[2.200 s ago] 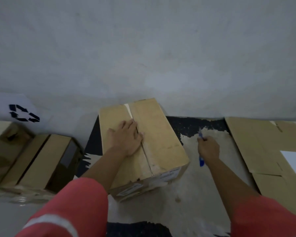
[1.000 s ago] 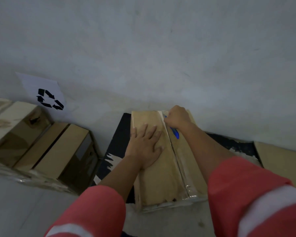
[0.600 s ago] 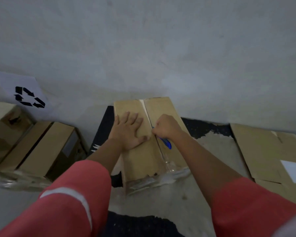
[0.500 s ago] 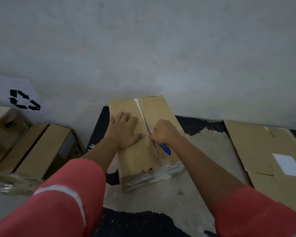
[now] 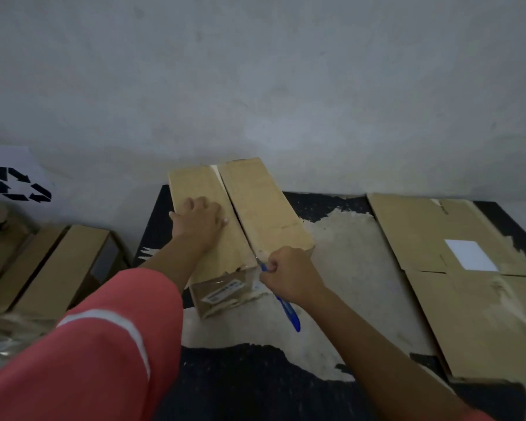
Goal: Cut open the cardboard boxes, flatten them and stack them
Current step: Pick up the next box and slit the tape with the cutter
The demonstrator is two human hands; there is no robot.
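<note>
A brown cardboard box (image 5: pixel 264 208) stands on the floor by the wall, its top seam slit along the middle. My left hand (image 5: pixel 199 221) presses on the box's left top flap, fingers slightly bent. My right hand (image 5: pixel 289 276) grips a blue-handled cutter (image 5: pixel 287 308) at the near end of the seam, at the box's front edge. The blade tip is hidden by my fingers. A flattened cardboard sheet (image 5: pixel 456 268) with a white label lies on the floor to the right.
Two unopened boxes (image 5: pixel 58 268) sit at the left against the wall, with clear plastic wrap in front of them. A recycling sign (image 5: pixel 19 183) hangs on the wall above them. The floor is dark with a worn pale patch (image 5: pixel 346 268).
My right hand has drawn the cutter along the seam from the far end to the near edge of the box. The top flaps now show a dark gap between them.
</note>
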